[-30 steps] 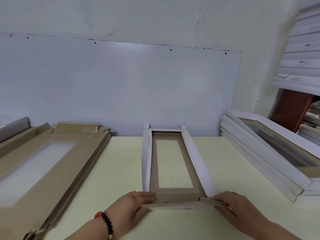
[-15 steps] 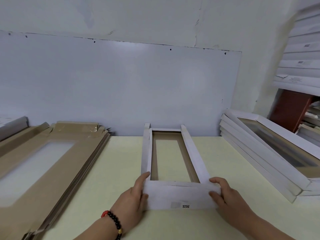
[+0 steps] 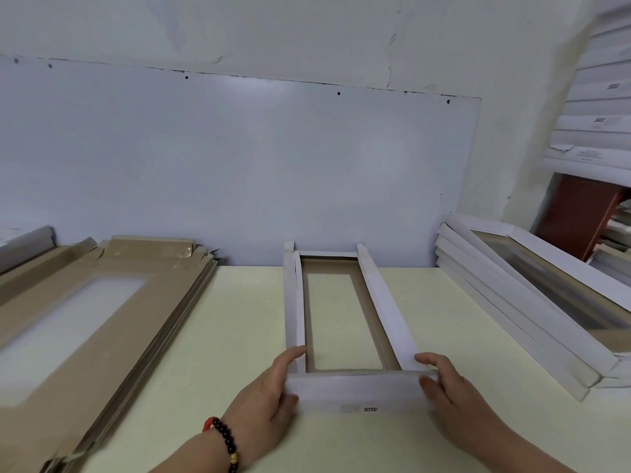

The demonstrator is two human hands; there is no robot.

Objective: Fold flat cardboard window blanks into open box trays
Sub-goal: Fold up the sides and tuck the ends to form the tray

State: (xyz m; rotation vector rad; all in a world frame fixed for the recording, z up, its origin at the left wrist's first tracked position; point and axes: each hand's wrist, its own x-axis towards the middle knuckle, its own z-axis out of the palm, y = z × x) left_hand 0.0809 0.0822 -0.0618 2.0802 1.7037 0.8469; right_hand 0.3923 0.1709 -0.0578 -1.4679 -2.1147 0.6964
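Got the box [image 3: 345, 322] flat on the tabletop [image 3: 239, 336] between my hands, left hand [image 3: 269, 394] and right hand [image 3: 447, 390] each pinching a corner of the near flap [image 3: 358, 390] so it stands upright and square.

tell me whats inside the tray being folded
Nothing: the tray holds only its brown inner frame, and the table shows through the window. The near end wall hides the inside bottom edge.

A small packaging workshop: flat brown window blanks [image 3: 85, 312] stacked left of the fingers, finished white trays [image 3: 532, 302] piled right, on a plain worktable [image 3: 239, 319].
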